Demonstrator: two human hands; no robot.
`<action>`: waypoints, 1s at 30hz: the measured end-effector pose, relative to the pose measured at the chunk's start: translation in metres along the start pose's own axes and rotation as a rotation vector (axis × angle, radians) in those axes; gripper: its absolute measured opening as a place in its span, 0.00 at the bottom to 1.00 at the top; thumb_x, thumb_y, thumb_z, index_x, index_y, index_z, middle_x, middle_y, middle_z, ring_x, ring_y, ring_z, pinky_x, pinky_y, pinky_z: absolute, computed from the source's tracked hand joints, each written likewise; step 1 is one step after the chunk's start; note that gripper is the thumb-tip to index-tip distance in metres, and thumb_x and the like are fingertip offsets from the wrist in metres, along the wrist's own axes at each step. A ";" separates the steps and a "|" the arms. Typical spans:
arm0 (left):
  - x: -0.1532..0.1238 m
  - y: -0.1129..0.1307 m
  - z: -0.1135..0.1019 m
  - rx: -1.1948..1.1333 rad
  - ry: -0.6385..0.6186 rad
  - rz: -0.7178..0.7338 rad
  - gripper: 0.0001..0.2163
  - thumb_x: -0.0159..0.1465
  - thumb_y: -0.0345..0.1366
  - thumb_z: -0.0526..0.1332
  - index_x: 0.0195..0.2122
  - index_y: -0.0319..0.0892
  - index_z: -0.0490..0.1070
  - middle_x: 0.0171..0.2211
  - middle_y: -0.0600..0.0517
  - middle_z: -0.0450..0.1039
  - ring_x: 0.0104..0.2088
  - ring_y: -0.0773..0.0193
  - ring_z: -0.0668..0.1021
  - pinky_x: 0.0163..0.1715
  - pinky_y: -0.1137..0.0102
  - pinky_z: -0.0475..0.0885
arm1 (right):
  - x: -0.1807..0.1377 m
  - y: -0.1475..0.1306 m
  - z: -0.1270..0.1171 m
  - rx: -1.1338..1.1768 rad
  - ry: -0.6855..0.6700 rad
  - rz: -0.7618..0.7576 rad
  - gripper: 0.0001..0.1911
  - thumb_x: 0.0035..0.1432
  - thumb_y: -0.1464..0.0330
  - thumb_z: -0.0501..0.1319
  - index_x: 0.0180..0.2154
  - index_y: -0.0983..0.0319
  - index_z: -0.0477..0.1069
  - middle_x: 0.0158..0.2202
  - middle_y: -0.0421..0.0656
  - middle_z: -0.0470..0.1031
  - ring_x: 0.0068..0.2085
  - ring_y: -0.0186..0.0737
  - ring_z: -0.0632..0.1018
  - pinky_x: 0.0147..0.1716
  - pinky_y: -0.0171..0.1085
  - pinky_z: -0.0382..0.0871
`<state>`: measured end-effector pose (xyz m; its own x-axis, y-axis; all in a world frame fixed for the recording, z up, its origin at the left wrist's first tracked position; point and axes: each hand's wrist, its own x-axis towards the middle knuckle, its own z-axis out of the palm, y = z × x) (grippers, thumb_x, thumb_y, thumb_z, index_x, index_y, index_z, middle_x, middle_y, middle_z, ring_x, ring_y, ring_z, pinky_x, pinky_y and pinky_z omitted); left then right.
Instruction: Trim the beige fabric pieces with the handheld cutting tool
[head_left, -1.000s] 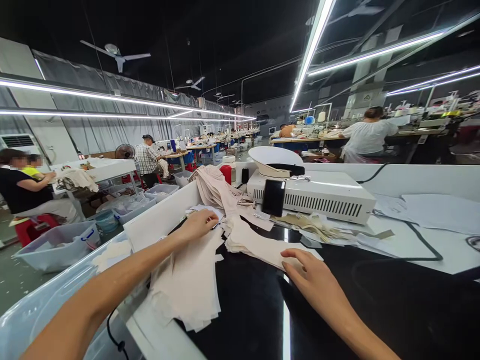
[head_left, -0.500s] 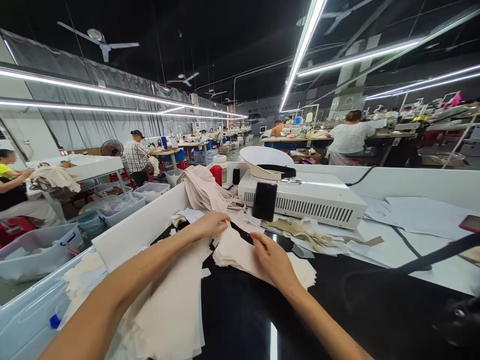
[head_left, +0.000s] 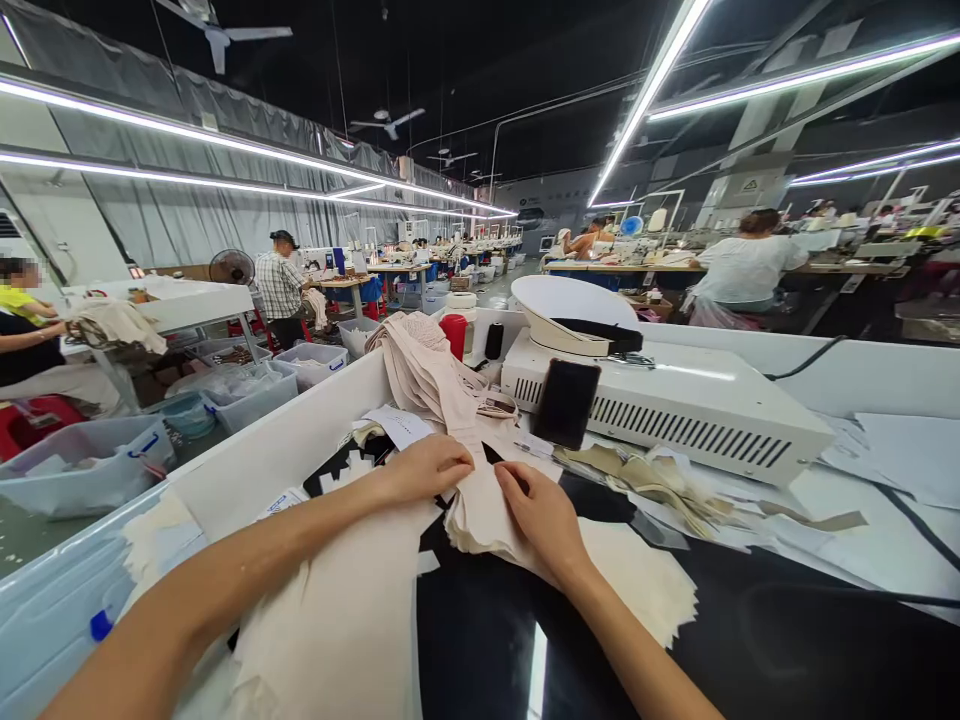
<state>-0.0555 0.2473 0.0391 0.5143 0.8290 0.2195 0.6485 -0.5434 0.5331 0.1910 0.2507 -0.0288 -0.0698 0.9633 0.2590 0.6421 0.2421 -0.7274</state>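
A cream fabric piece (head_left: 481,505) lies on a fanned stack of similar pieces on the black tabletop (head_left: 480,640). My left hand (head_left: 429,467) pinches its left edge between thumb and fingers. On the opposite edge, my right hand (head_left: 541,518) is closed in a pinch, fingertips at the cloth. Under my left forearm spreads a larger layered stack of cream fabric (head_left: 352,620). More cut cloth (head_left: 637,575) with jagged edges sticks out to the right of my right wrist. Beyond my hands, folded pale pink fabric (head_left: 420,365) drapes down toward the piece.
A white slotted machine box (head_left: 675,400) carries a white visor-shaped item (head_left: 574,300). A dark phone-like slab (head_left: 568,403) leans against it. Red (head_left: 453,335) and black thread spools (head_left: 494,341) stand behind. Fabric scraps (head_left: 660,480) lie right; a plastic bin (head_left: 90,465) stands left. Co-workers sit and stand farther off.
My hands have come closer together over the fabric piece. The piece now lies more upright between them, in line with the draped pink fabric. The view has turned slightly left.
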 end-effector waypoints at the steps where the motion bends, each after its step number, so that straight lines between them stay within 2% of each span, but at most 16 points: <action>1: 0.000 -0.002 0.000 -0.011 0.012 -0.014 0.09 0.80 0.34 0.64 0.50 0.45 0.86 0.54 0.48 0.90 0.57 0.50 0.86 0.67 0.62 0.77 | -0.002 0.001 -0.001 -0.002 -0.001 -0.003 0.18 0.82 0.55 0.73 0.62 0.59 0.83 0.62 0.49 0.86 0.57 0.51 0.89 0.59 0.55 0.89; 4: 0.004 -0.008 0.002 -0.033 0.048 -0.060 0.12 0.82 0.37 0.61 0.56 0.45 0.86 0.55 0.47 0.90 0.56 0.51 0.87 0.64 0.62 0.79 | -0.005 0.003 -0.002 0.004 -0.002 -0.017 0.17 0.82 0.55 0.73 0.60 0.59 0.83 0.60 0.48 0.87 0.56 0.50 0.89 0.58 0.54 0.89; 7: 0.010 -0.013 0.004 -0.043 0.068 -0.084 0.14 0.83 0.37 0.61 0.61 0.46 0.85 0.60 0.46 0.89 0.61 0.49 0.86 0.68 0.60 0.78 | -0.006 0.005 -0.002 0.012 -0.002 -0.026 0.17 0.82 0.54 0.73 0.60 0.59 0.84 0.60 0.48 0.87 0.56 0.50 0.89 0.58 0.54 0.89; 10: 0.017 -0.017 0.006 -0.042 0.047 -0.079 0.13 0.85 0.37 0.62 0.62 0.44 0.86 0.63 0.43 0.87 0.66 0.48 0.84 0.74 0.54 0.76 | -0.006 0.006 -0.001 0.018 -0.003 -0.034 0.17 0.82 0.54 0.73 0.60 0.59 0.84 0.59 0.48 0.87 0.55 0.50 0.89 0.58 0.53 0.89; 14: 0.026 -0.023 0.007 -0.038 0.003 -0.064 0.11 0.85 0.44 0.70 0.60 0.43 0.85 0.61 0.43 0.85 0.64 0.47 0.85 0.71 0.45 0.80 | -0.007 0.006 0.000 0.034 0.000 -0.045 0.17 0.82 0.54 0.72 0.59 0.59 0.84 0.59 0.48 0.87 0.54 0.49 0.89 0.56 0.52 0.89; 20: 0.033 -0.026 0.007 -0.048 -0.036 -0.077 0.16 0.84 0.46 0.73 0.64 0.43 0.82 0.66 0.42 0.83 0.62 0.47 0.86 0.65 0.47 0.86 | -0.010 0.002 0.001 0.060 0.003 -0.022 0.17 0.82 0.54 0.73 0.59 0.59 0.84 0.59 0.48 0.87 0.55 0.50 0.89 0.57 0.53 0.89; 30: 0.032 -0.020 -0.005 -0.139 -0.050 -0.121 0.18 0.84 0.47 0.73 0.66 0.41 0.82 0.64 0.43 0.83 0.59 0.48 0.87 0.61 0.48 0.88 | -0.010 -0.003 0.002 0.104 0.021 -0.043 0.18 0.82 0.55 0.73 0.62 0.58 0.83 0.63 0.49 0.86 0.58 0.51 0.88 0.60 0.55 0.88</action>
<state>-0.0550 0.2851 0.0391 0.4668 0.8777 0.1082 0.6254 -0.4141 0.6613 0.1880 0.2411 -0.0308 -0.0784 0.9495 0.3038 0.5562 0.2945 -0.7771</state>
